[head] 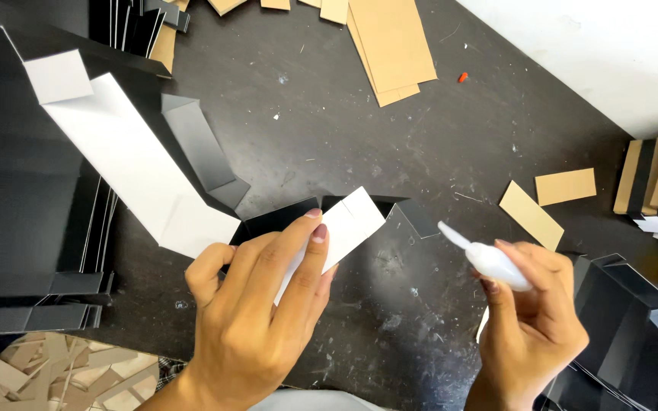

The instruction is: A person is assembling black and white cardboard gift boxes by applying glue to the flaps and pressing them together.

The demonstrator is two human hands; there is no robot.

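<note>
We see a black-and-white card blank (192,190) lying on the dark table (390,144), its long axis running from the upper left down to the centre, where it bends and continues toward the right. Its white flap (348,224) points up and to the right.

Our left hand (257,312) comes in from the bottom edge, palm down, fingers stretched flat and pressing on the flap near the bend; it is spread open rather than clasped around anything. Our right hand (531,320) rises from the lower right, curled closed around a small white glue bottle (489,259). The bottle's nozzle points up and to the left, toward the flap, its tip near the flap's black end but apart from it.

We count one bottle, two loose brown card strips (546,202) to the right of the bottle, and one small red bit (463,77) farther up. A stack of black sheets (32,251) lies at left, brown boards (390,46) at top, and folded black boxes (626,320) at lower right, too overlapped to count.
</note>
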